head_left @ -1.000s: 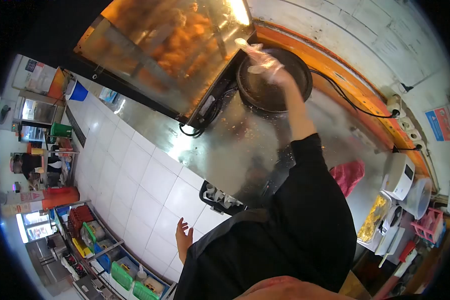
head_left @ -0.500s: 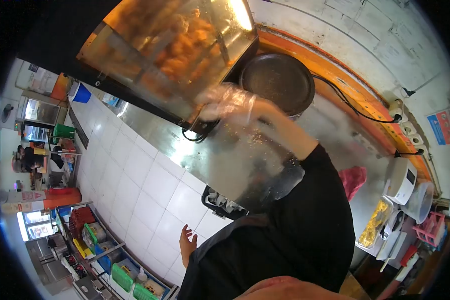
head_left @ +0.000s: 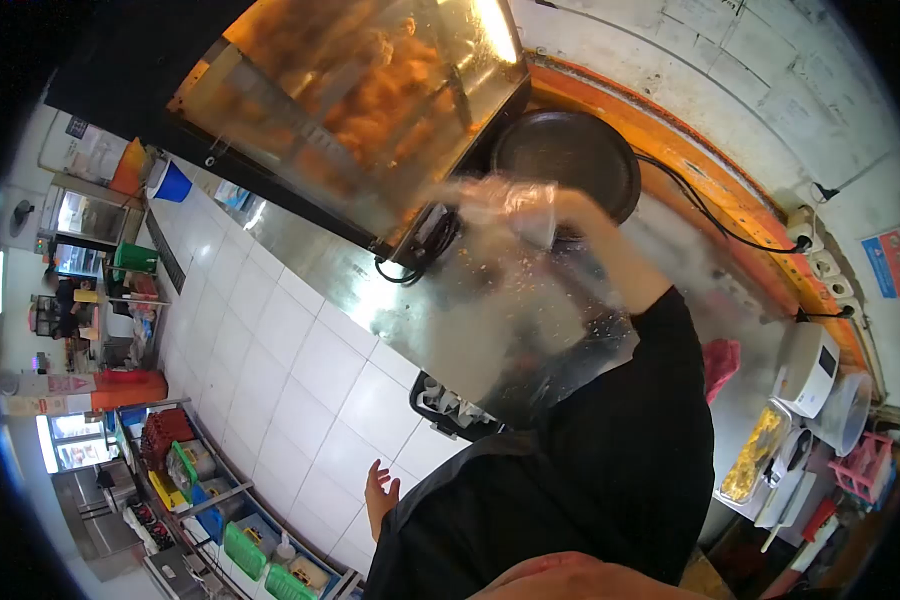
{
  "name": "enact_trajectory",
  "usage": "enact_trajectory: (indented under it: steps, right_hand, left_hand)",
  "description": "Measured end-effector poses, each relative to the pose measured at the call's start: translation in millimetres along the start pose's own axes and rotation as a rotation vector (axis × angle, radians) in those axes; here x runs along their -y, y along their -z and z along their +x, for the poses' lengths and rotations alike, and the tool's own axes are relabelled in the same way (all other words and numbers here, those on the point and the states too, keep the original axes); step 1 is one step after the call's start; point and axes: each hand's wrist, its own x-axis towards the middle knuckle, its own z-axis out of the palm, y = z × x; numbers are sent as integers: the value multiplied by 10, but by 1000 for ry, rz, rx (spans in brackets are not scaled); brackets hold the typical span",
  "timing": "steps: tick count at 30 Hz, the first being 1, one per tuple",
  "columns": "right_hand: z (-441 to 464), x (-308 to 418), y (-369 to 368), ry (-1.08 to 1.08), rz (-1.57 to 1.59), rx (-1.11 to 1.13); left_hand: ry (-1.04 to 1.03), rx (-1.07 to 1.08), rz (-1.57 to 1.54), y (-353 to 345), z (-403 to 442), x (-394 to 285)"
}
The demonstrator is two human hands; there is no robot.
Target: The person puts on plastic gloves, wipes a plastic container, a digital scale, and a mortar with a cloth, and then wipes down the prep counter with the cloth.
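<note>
My right hand (head_left: 505, 203), in a clear plastic glove, reaches to the lower corner of a lit glass warming cabinet (head_left: 270, 165). It is smeared by motion, so its fingers and anything in them cannot be made out. Golden-brown fried food (head_left: 390, 85) is piled behind the glass. Beside the hand lies a large round dark pan (head_left: 580, 150). Pale crumbs (head_left: 530, 300) are scattered over the metal counter (head_left: 315, 265) below it. My left hand (head_left: 380, 495) hangs bare over the tiled floor, open, fingers apart, touching nothing.
A black cable (head_left: 430, 240) coils by the cabinet's corner. A black bin (head_left: 450, 405) stands against the counter's edge. Along the counter are a red cloth (head_left: 720, 365), a tray of yellow food (head_left: 755, 450) and a white appliance (head_left: 808, 368). Shelves with green baskets (head_left: 245, 550) are at the lower left.
My right hand has shifted slightly right in view, away from the cabinet's glass, uncovering more of the coiled cable. The whole view has moved a little. My left hand stays open.
</note>
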Motion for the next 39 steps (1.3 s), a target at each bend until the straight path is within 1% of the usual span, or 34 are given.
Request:
enact_trajectory:
  steps: [1, 2, 3, 5, 6, 7, 8, 9, 10, 11, 13, 15, 16, 17, 19, 20, 22, 23, 24, 25, 27, 29, 31, 33, 34, 35, 36, 37, 38, 39]
  right_hand:
    - [-97, -150, 118, -19, -200, -30]
    - [-185, -343, 173, -75, -470, -49]
    - [-280, -565, 167, -227, -776, -79]
    - [-428, -793, -2, -925, -716, -176]
    - [-380, -829, -95, -1063, -661, -202]
    - [-207, -716, -213, -964, -528, -180]
    - [-40, -535, -307, -805, -330, -93]
    - [90, -350, -478, -587, -159, -20]
    - [134, -184, -606, -379, -89, 9]
    - [127, -71, -654, -244, -72, -11]
    - [51, 160, -292, -198, -21, -165]
    - [9, 369, 31, -144, 35, -323]
    - [-109, 96, 308, -369, -223, -309]
    - [-328, -174, 375, -642, -290, -326]
    - [-685, -897, -13, -1154, -768, -750]
    - [-631, -963, 4, -1154, -773, -756]
    - [-366, -1010, 25, -1187, -724, -647]
    - [-82, -1003, 47, -1096, -363, -201]
    - [24, -857, -24, -742, -261, 50]
    - [131, -703, -89, -396, -68, 275]
    - [89, -226, -251, 215, 228, 580]
    - [60, -148, -133, 265, 601, 855]
    - [-28, -323, 10, 211, 767, 721]
    - [-100, -747, 308, 3, -9, 248]
    - [-172, -815, 496, -619, -52, 142]
    - [-242, -1078, 521, -913, -372, -31]
    - [-311, -1237, 350, -1072, -640, -264]
    - [-294, -1191, 289, -1107, -686, -332]
    - [-199, -1143, 203, -1077, -638, -273]
    - [-34, -968, 142, -955, -496, -118]
  left_hand:
    - [9, -16, 21, 36, -5, 4]
    - [11, -24, 24, 57, -8, 116]
    - [15, -30, -4, 49, -20, 298]
    - [8, -34, -34, 6, 35, 516]
    - [19, -19, -34, 13, 43, 585]
    - [26, -4, -41, -29, 85, 607]
    - [23, 7, -44, -74, 103, 563]
    - [7, 37, -23, -64, 109, 427]
    - [-10, 63, 2, -26, 130, 283]
    - [-9, 68, 5, -20, 107, 137]
    - [0, 14, -23, -41, 69, -85]
    - [17, 18, -24, -47, 75, 58]
    - [28, 18, -30, -44, 96, 144]
    - [25, 13, -29, -24, 97, 235]
    - [-12, 11, -34, -7, 95, 411]
    - [-15, 16, -3, 1, 106, 432]
    - [-29, 15, 5, 2, 155, 442]
    - [-33, 22, 11, -17, 152, 435]
    - [-34, 25, 12, -50, 135, 408]
    - [-17, 22, -9, -65, 117, 370]
    - [1, 10, -28, -37, 144, 406]
    - [58, 51, -52, -72, 94, 655]
    - [67, 59, -26, -98, 41, 886]
    - [35, 24, -137, -74, 24, 1031]
    - [35, 21, -138, -52, 12, 1043]
    - [56, 0, -76, -13, 0, 968]
    - [75, -21, -15, 9, -2, 874]
    - [72, -22, -15, 3, -15, 815]
    - [39, 4, 8, 2, 2, 739]
    - [5, 33, 33, 18, 40, 699]
